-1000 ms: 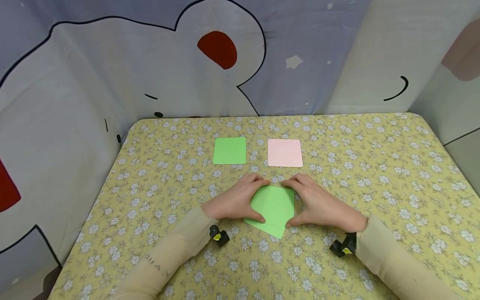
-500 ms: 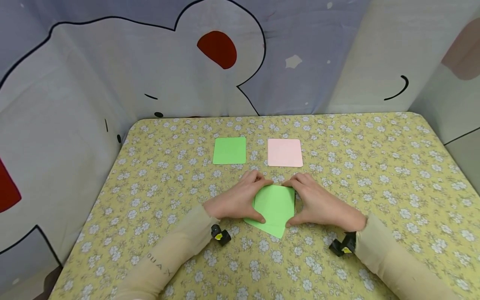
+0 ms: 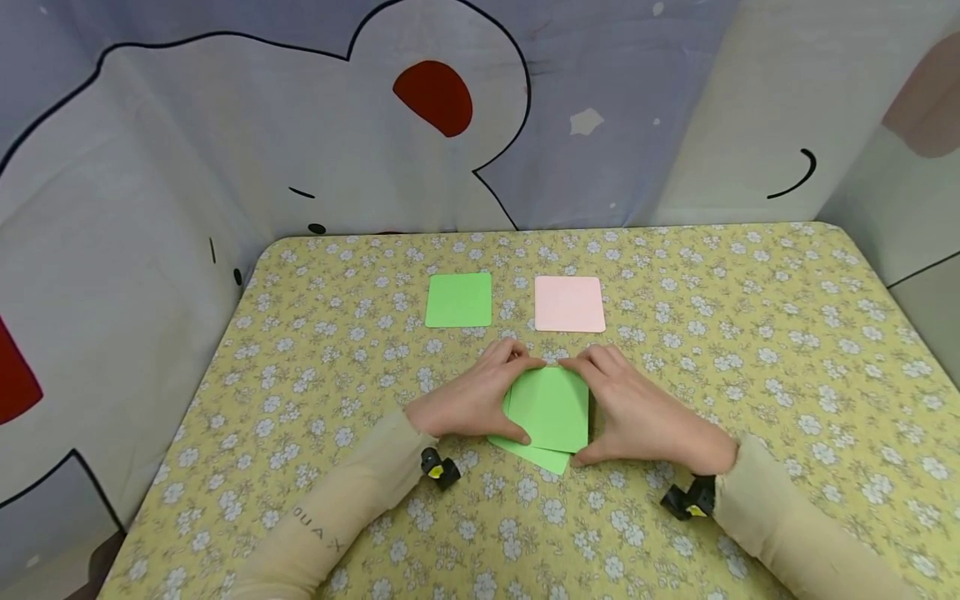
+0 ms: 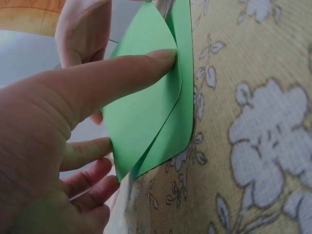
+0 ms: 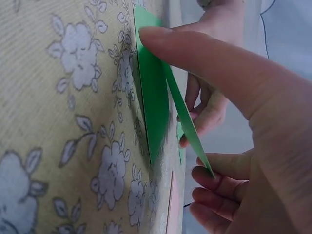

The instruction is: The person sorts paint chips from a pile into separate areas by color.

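Two green square cards lie one over the other between my hands. The upper green card (image 3: pixel 551 408) is tilted, its far edge raised off the lower green card (image 3: pixel 553 461), which rests on the cloth; the right wrist view shows the gap between them. My left hand (image 3: pixel 483 396) holds the upper card by its left side, thumb (image 4: pixel 141 68) on its face and fingers at the far edge. My right hand (image 3: pixel 637 408) pinches the far right corner between fingers; its thumb (image 5: pixel 161 41) sits by the near right corner, over the lower card.
Farther back on the flowered tablecloth (image 3: pixel 360 500) lie another green card (image 3: pixel 459 300) and a pink card (image 3: pixel 569 304), side by side. A printed curtain (image 3: pixel 630 108) hangs behind the table.
The upper card has come apart from the lower one, its near edge now showing distinctly above it. My right thumb has shifted slightly toward me; the left hand has barely moved.
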### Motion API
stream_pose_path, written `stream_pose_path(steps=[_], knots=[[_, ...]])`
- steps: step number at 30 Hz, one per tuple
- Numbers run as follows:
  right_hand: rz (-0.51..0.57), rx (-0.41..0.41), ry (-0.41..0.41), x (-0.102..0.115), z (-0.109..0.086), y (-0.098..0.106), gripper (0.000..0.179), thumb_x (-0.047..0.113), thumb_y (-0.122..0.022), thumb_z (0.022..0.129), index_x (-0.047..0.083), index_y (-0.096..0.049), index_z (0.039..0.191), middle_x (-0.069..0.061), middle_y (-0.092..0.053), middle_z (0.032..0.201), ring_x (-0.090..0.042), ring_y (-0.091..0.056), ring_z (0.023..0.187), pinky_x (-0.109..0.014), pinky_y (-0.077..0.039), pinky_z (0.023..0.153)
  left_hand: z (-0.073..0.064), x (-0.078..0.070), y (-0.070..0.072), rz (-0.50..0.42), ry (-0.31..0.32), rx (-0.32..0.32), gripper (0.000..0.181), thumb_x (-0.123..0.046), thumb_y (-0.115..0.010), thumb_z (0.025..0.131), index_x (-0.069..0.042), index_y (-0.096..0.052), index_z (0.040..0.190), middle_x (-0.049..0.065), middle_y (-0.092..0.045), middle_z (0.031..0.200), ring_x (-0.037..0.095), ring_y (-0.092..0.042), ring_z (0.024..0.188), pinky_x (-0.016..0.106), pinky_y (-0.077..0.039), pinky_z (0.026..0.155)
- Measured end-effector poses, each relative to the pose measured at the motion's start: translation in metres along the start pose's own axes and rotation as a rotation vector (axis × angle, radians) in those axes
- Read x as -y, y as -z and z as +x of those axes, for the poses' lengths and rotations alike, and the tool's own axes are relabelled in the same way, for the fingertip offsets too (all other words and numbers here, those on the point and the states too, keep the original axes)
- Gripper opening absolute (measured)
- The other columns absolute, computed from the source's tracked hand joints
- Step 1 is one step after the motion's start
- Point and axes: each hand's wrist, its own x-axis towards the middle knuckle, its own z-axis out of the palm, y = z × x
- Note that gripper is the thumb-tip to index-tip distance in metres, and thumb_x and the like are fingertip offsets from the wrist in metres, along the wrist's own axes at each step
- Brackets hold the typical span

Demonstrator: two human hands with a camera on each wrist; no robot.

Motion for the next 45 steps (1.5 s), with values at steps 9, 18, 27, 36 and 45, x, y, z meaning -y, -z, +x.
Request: stream_pose_path(steps=[9,18,27,36,45], knots=[[0.005,-0.038,0.012,-0.002,0.002,0.001,0.113,0.049,-0.096,0.055,0.001,-0.048,0.145,-0.001,-0.046,0.125,-0.018,-0.041,0.115,-0.04,-0.051,0.093,-0.004,0.002,-0.002,-0.021,-0.012,-0.018,0.117,-0.049,-0.098,0.061,-0.01,-0.04,0.155,0.003,-0.035,0.14,0.015,-0.038,0.123,0.031,-0.046,0.103],[0.027,-0.09,0.011,-0.002,0.004,0.013,0.112,0.047,-0.097,0.055,0.0,-0.048,0.144,-0.004,-0.047,0.128,-0.022,-0.041,0.118,-0.044,-0.051,0.094,-0.004,0.001,0.003,-0.046,-0.025,-0.075,0.12,-0.043,-0.097,0.065,-0.007,-0.031,0.158,0.006,-0.029,0.15,0.019,-0.035,0.131,0.034,-0.044,0.106],[0.053,-0.113,0.011,-0.004,0.011,0.019,0.113,0.048,-0.097,0.059,0.0,-0.045,0.147,-0.008,-0.044,0.139,-0.027,-0.038,0.129,-0.051,-0.047,0.1,-0.007,0.001,0.019,-0.067,0.004,-0.132,0.118,-0.04,-0.098,0.065,-0.006,-0.034,0.156,0.005,-0.03,0.15,0.018,-0.037,0.133,0.031,-0.042,0.108],[0.048,-0.139,0.001,0.0,0.026,0.024,0.111,0.048,-0.095,0.066,0.001,-0.043,0.151,-0.011,-0.045,0.142,-0.03,-0.039,0.129,-0.053,-0.046,0.1,-0.016,0.006,0.037,-0.063,0.06,-0.206,0.114,-0.036,-0.099,0.066,-0.005,-0.036,0.156,0.006,-0.033,0.151,0.02,-0.035,0.137,0.036,-0.042,0.109],[0.107,-0.16,0.006,0.002,0.045,0.026,0.113,0.042,-0.095,0.068,0.005,-0.036,0.157,-0.01,-0.041,0.148,-0.029,-0.036,0.135,-0.054,-0.043,0.103,-0.021,0.014,0.054,-0.028,0.078,-0.243,0.111,-0.034,-0.097,0.069,-0.004,-0.035,0.157,0.007,-0.032,0.153,0.022,-0.037,0.138,0.037,-0.042,0.109]])
